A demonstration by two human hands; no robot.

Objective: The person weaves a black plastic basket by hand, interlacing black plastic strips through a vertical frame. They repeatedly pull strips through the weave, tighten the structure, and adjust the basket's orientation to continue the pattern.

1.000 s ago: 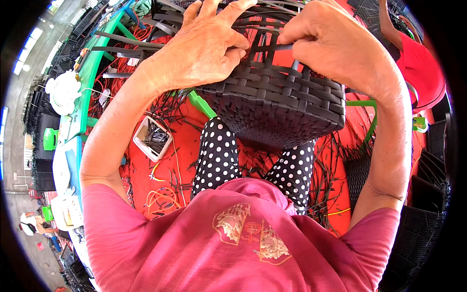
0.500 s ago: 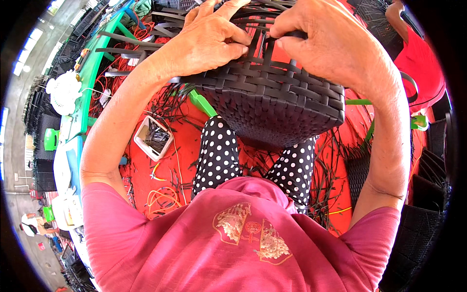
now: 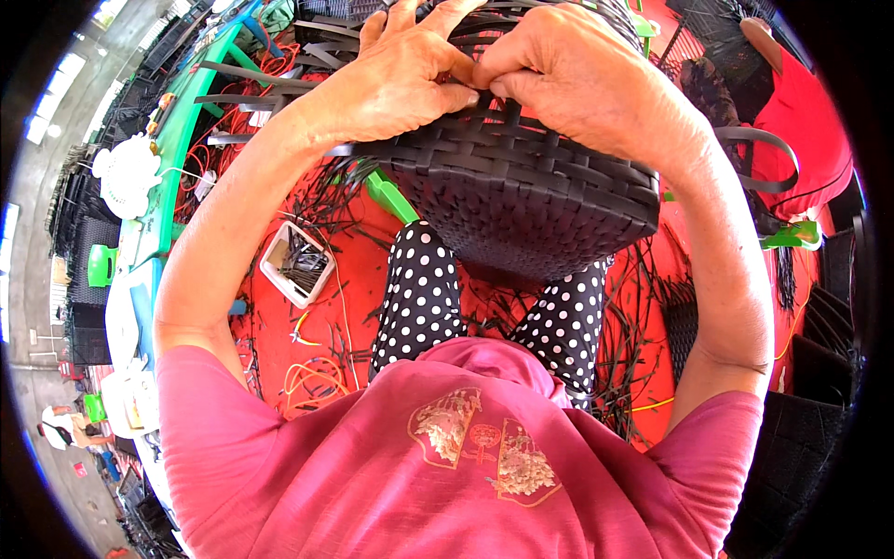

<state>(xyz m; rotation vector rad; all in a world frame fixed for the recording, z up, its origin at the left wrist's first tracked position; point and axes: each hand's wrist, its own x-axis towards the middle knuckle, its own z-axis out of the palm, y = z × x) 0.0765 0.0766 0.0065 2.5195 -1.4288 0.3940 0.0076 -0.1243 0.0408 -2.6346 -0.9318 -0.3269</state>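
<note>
A black woven basket [image 3: 521,191] rests above my knees, its tightly plaited side toward me and loose flat strips [image 3: 251,84] sticking out from its upper edge. At that edge my left hand [image 3: 410,73] pinches a black strip between thumb and forefinger, the other fingers spread over the weave. Right beside it, my right hand [image 3: 573,79] is closed with thumb and forefinger pressed together on a strip, its fingertips almost meeting the left ones. The exact crossing of the strips is hidden under my fingers. A loop of black strip [image 3: 773,154] curves out past my right wrist.
Strip scraps litter the red floor covering [image 3: 358,270]. A white bin [image 3: 296,265] holding short pieces and yellow-handled pliers [image 3: 303,328] lie left of my knees. A green bench [image 3: 182,121] with a white fan [image 3: 126,177] runs along the left. Someone in red [image 3: 801,140] works at the right.
My right hand has moved left along the basket's edge, up against my left hand. The strip loop beyond my right wrist has swung more into view. The left hand has barely shifted.
</note>
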